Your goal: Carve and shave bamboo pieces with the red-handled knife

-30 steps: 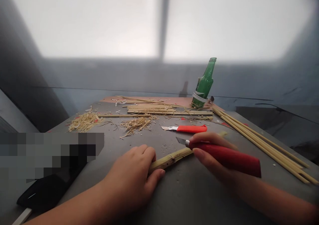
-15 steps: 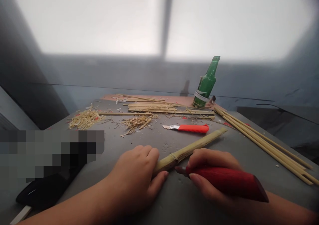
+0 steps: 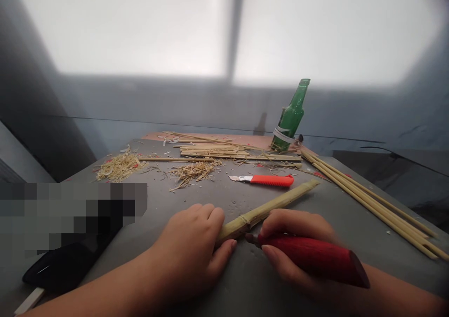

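Grey and scuffed, the worktable (image 3: 245,284) is backed by a bright blurred window. Near its front edge a pale green-yellow bamboo stalk (image 3: 270,205) is laid slantwise; its near end is clenched under the left hand (image 3: 189,251), while the right hand (image 3: 298,242) is wrapped around a red-handled utility knife (image 3: 315,258) whose dark tip is set just beside the stalk's node. Just beyond the stalk lies a second red utility knife (image 3: 268,180), blade out. Farther back are found heaps of straw-coloured shavings (image 3: 121,166), a bundle of thin split bamboo strips (image 3: 217,152) and a green glass bottle (image 3: 291,117) — upright. Long pale bamboo sticks (image 3: 372,202) are spread along the right edge, well apart from both hands. A black flat object (image 3: 59,270) sits at the left corner — partly blurred out.
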### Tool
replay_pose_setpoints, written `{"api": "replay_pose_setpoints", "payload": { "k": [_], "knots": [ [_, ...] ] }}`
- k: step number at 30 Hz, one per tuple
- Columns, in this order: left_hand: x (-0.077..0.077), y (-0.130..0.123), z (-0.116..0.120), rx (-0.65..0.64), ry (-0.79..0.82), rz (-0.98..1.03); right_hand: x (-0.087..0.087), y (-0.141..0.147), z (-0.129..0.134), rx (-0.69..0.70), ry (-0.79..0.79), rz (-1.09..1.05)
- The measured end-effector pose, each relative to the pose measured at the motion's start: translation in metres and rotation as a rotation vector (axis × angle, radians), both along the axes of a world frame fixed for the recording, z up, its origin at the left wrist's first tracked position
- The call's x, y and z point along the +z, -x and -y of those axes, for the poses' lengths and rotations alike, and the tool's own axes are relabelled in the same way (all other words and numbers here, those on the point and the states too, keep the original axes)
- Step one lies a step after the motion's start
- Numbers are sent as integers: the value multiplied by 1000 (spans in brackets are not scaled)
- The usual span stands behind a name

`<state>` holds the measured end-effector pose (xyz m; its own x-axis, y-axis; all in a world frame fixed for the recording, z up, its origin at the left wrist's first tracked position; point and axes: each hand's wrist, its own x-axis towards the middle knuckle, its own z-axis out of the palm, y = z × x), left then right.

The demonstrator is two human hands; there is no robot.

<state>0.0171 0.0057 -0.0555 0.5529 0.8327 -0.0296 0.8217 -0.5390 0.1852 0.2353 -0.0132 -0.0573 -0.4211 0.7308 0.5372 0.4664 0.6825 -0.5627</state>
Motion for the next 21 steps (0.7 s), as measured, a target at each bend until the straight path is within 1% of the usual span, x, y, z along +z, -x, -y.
{"api": "replay_pose_setpoints", "payload": {
  "k": [3, 6, 9, 11, 17, 21],
  "knots": [
    [0, 0, -1, -18, 6, 5, 6, -4, 1, 18, 34, 10],
    [-1, -1, -2, -10, 1, -5, 19, -7, 6, 36, 114, 79],
    [-2, -1, -2, -6, -22, -20, 29, -5, 9, -12, 216, 149],
    [-2, -2, -2, -14, -26, -24, 29, -1, 9, -52, 254, 140],
    [-1, -2, -1, -29, -34, -44, 12, 11, 5, -115, 301, -5],
    [-2, -2, -1, -43, -39, -37, 11, 20, 2, -123, 319, -73]
  ]
}}
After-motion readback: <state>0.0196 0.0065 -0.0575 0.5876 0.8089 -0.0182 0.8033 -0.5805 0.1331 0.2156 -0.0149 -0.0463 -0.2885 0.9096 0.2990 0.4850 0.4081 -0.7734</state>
